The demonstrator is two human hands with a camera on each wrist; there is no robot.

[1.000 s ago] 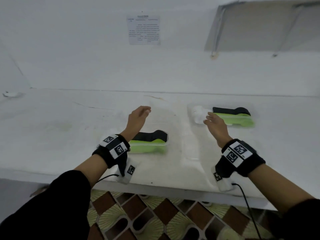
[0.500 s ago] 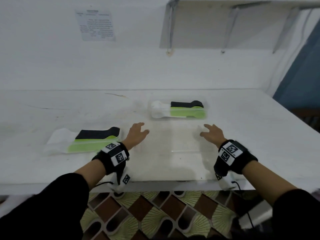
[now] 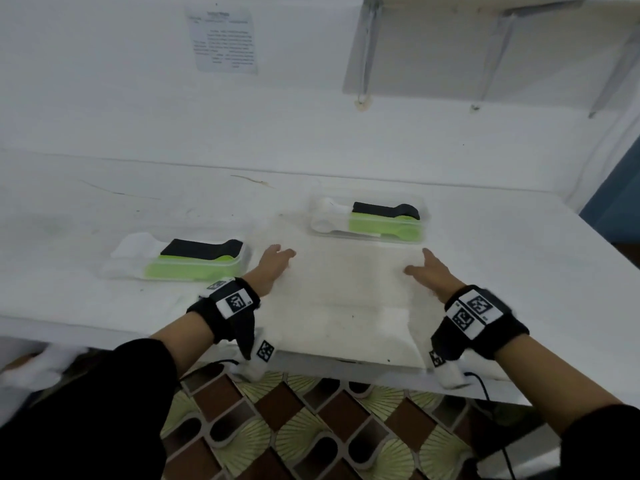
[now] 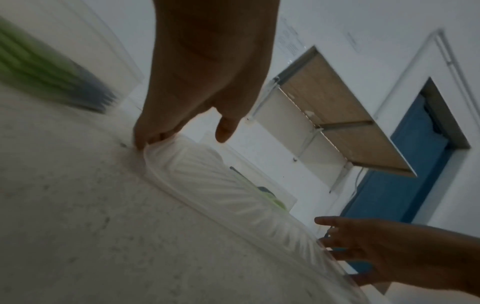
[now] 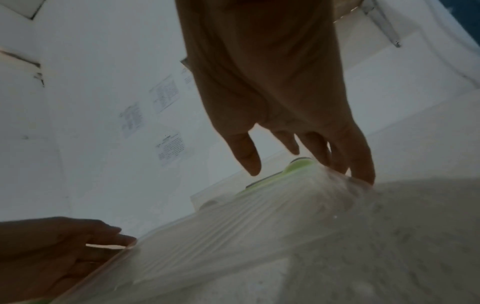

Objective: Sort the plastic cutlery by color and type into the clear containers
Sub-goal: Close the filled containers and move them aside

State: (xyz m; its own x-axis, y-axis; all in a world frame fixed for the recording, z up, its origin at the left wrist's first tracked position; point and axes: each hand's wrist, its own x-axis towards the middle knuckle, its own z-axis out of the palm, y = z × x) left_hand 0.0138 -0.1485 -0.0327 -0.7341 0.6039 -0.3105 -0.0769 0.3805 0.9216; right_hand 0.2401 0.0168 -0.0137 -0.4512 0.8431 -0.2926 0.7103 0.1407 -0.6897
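An empty clear ribbed container (image 3: 346,292) lies on the white table between my hands. My left hand (image 3: 277,263) touches its left edge with its fingertips (image 4: 141,142), thumb held off. My right hand (image 3: 427,271) touches its right edge with straight fingers (image 5: 361,172). Neither hand holds cutlery. A clear container (image 3: 194,261) at the left holds stacks of white, black and green cutlery. Another clear container (image 3: 374,221) farther back, right of centre, holds white, black and green cutlery too.
The table's front edge (image 3: 346,370) runs just under my wrists, with patterned floor tiles below. A white wall with a paper notice (image 3: 225,39) stands behind the table, and a shelf (image 3: 485,46) hangs at the upper right. A blue door (image 4: 405,185) is at the right.
Both hands drew back from the two filled containers and came down onto the sides of the empty clear container. The head view swung right and back a little.
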